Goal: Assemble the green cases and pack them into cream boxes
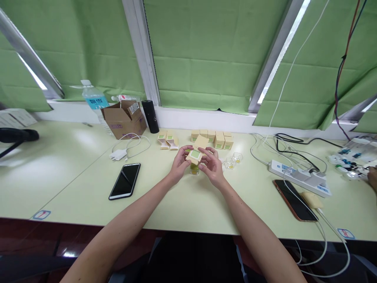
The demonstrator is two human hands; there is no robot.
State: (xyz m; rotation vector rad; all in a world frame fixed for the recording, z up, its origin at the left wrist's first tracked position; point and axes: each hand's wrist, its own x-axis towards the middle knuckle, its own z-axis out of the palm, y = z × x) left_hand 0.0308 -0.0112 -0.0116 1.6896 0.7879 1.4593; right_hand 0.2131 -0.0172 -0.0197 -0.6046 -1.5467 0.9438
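Between my left hand [180, 164] and my right hand [213, 168] is a small pale-yellow carton [195, 154], its flap raised on the far side and a green-edged white square facing me. Fingers of both hands close on its two sides. Just below the carton a small clear jar [194, 169] with something green in it shows on the table; whether they touch I cannot tell. Several small clear cups [229, 163] with yellow bits sit right of my right hand. Behind the hands stand several closed yellow cartons [219, 140]. Open cartons [168, 141] lie to the left.
On the left are a phone [125, 181], a white charger [118, 154] with cable, a cardboard box [125, 122] and a black bottle [150, 116]. A power strip [299, 177], another phone [294, 200] and loose cables occupy the right. Another person's hand [372, 177] shows at the right edge.
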